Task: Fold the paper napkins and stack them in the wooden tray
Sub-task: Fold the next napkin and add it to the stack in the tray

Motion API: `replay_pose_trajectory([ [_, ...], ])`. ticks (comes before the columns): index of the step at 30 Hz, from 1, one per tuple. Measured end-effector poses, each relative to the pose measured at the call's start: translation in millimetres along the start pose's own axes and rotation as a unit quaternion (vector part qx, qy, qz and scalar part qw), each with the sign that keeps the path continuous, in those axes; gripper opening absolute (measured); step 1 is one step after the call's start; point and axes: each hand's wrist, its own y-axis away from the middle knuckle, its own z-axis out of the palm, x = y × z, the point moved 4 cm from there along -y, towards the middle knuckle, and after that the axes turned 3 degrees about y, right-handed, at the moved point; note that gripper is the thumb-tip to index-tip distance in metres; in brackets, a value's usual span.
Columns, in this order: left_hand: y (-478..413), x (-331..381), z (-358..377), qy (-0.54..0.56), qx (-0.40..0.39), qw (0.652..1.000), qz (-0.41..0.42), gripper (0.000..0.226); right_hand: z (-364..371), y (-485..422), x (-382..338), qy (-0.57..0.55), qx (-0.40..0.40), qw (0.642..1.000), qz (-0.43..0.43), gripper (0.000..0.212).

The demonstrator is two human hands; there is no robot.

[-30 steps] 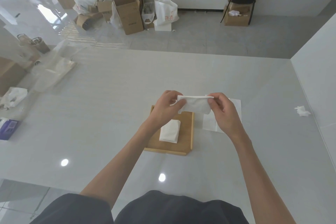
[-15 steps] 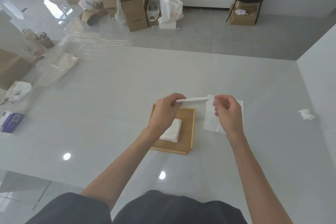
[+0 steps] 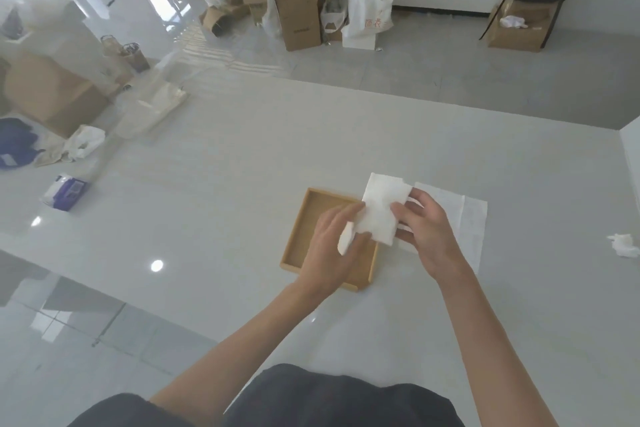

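Note:
A folded white paper napkin (image 3: 381,210) is held between both hands over the right side of the wooden tray (image 3: 304,229). My left hand (image 3: 332,250) grips its lower left edge and covers the tray's middle. My right hand (image 3: 427,232) pinches its right edge. A corner of another folded napkin (image 3: 345,243) shows under my left hand in the tray. An unfolded napkin (image 3: 464,222) lies flat on the table to the right of the tray, partly under my right hand.
A crumpled tissue (image 3: 623,244) lies at the table's right edge. A purple tissue pack (image 3: 65,191) sits at the left of the white table (image 3: 225,166). Boxes and bags stand on the floor beyond.
The napkin, held as a thin strip level between the hands, is now turned flat and lowered toward the tray. My left hand moved down over the tray. The camera view shifted.

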Motion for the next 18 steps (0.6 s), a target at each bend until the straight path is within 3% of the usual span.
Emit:
replay_pose_trajectory([
  [3, -9.8, -17.6, -11.9, 0.202, -0.016, 0.951, -0.232, 0.064, 5.0, 1.6, -4.3, 0.028, -0.036, 0.999, -0.015, 0.036],
  [7, -36.4, -41.4, -22.1, 0.348, -0.088, 0.889, -0.285, 0.042, 24.6, -4.6, 3.8, 0.076, -0.047, 0.996, -0.022, 0.048],
  [11, -51.9, -65.2, -32.7, 0.302, -0.084, 0.910, -0.273, 0.028, 45.5, -14.0, 36.6, 0.080, 0.023, 0.996, -0.024, 0.055],
  [14, -45.9, -92.7, -27.8, 0.228, -0.125, 0.925, -0.275, 0.029, 58.3, -20.1, 75.3, 0.120, 0.084, 0.989, -0.022, 0.041],
  [18, -24.8, -140.3, -15.4, 0.192, -0.185, 0.912, -0.311, 0.017, 65.7, -23.8, 131.3, 0.145, 0.142, 0.979, -0.006, 0.020],
])
